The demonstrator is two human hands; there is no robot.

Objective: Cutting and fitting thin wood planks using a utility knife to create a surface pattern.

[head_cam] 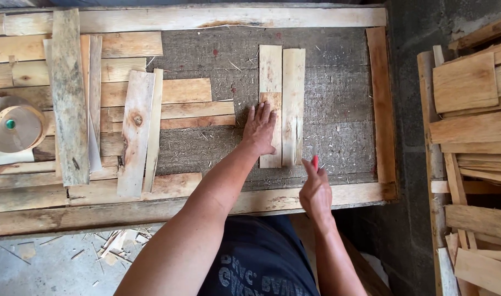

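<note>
**Two slats pinned flat, marker poised**

You stood at the workbench (338, 104), a dark worn surface framed by pale boards. Your left hand (259, 130) lay flat, fingers spread and not closed on anything, pressing on the left slat (270, 77) of a pair of short wooden slats laid side by side with their long edges touching. That flat palm looked meant to keep the pair from sliding while you worked on them. The right slat (293, 104) lay untouched just beside your fingers.

Your right hand (315, 192) hovered near the front edge of the bench, just below the slats' near ends, pinched shut on a small red tool (315, 162), likely a pencil or marker; only its tip showed above your fingers.

To the left, a loose heap of longer planks (135, 131) lay crossed over one another, with a roll of tan strapping (14, 127) at the far left. On your right, well apart from the bench, a stack of cut boards (470, 109) stood ready.
</note>
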